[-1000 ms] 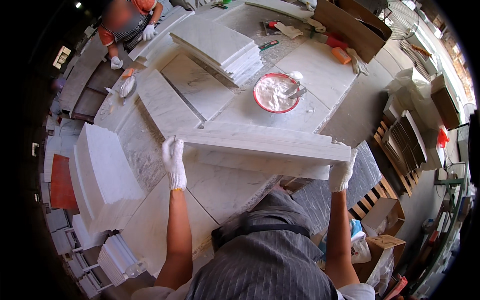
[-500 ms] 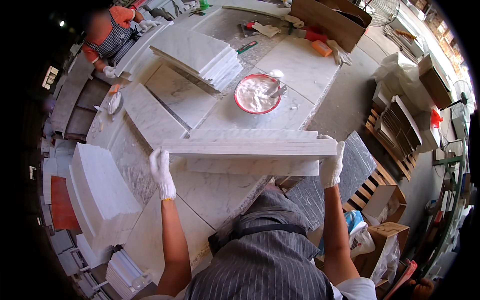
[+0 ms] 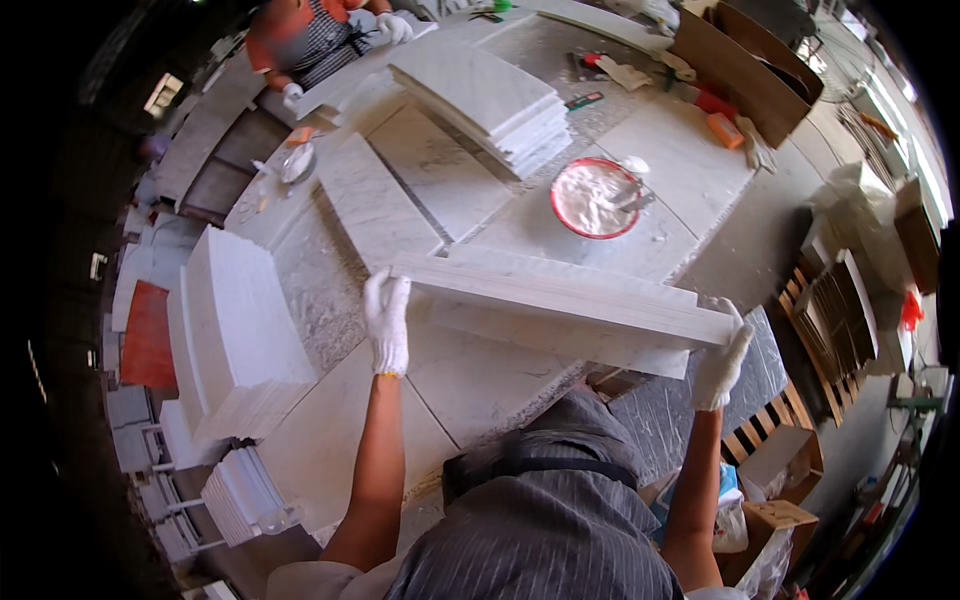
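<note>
A long bundle of white slabs (image 3: 565, 300), its thin edges showing as parallel lines, spans the gap between two gloved hands over the near side of a dusty desk (image 3: 340, 440). Whether it rests on something or hangs just clear cannot be told. Half a second ago the bundle lay almost level across the view; now it slants, left end farther from the wearer, right end nearer. The view has tilted too, so only part of that swing appears to be the load's own; with both ends kept in hand, the slabs seem to be handled as one piece. The long axis runs left to right across the wearer's front, its right end angled toward the lower right.

The left hand (image 3: 388, 325) has its fingers curled about the left end; the right hand (image 3: 720, 355) holds the opposite end, its grip underneath hidden.

Beyond the bundle sit a red-rimmed bowl (image 3: 598, 236) of white paste and a pile of pale panels (image 3: 485, 85). A dark grey slab (image 3: 660, 405) lies to the right, and at upper left a co-worker (image 3: 325, 50) in a checked apron stands by the desk.
</note>
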Motion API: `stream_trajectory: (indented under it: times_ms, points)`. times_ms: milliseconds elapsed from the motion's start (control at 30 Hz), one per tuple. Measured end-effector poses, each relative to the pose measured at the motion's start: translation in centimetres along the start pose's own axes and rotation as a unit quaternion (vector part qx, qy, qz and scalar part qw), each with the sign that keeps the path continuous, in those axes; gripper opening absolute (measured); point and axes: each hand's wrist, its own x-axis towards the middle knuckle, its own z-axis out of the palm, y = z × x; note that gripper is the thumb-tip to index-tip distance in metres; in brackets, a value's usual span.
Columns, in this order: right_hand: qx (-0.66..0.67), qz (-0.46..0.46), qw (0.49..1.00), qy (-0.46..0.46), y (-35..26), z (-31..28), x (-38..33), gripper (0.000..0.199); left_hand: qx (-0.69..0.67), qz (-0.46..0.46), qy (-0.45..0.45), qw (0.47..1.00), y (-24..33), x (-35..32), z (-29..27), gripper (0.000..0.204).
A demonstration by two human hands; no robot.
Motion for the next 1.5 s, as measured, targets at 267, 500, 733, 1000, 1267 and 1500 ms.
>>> stream_trajectory:
  times_ms: [267,500,733,1000,1267,1500]
  points:
    - [-0.168,-0.022,0.985,0.010,-1.0,1.2,-0.2,0.067,-0.009,0.001,0.009,1.000,0.3,-0.4,0.0,0.043]
    - [-0.164,-0.010,0.986,0.008,-1.3,1.6,-0.4,0.066,-0.077,-0.037,0.029,0.996,1.0,-0.5,0.7,0.039]
    - [-0.174,-0.018,0.985,0.005,-1.4,1.8,-0.5,0.060,-0.047,-0.037,0.079,0.995,1.2,-0.2,1.5,0.035]
    - [-0.207,-0.049,0.977,0.021,-1.1,1.9,-0.3,0.047,-0.091,-0.055,0.087,0.991,0.9,-0.2,1.6,0.035]
    - [-0.252,-0.075,0.965,0.027,-1.0,2.0,-0.2,0.047,-0.067,-0.062,0.089,0.992,0.3,-0.1,1.5,0.036]
    - [-0.253,-0.071,0.964,0.028,-1.5,2.6,-0.4,0.047,-0.048,-0.052,0.087,0.994,1.8,-0.6,1.7,0.040]
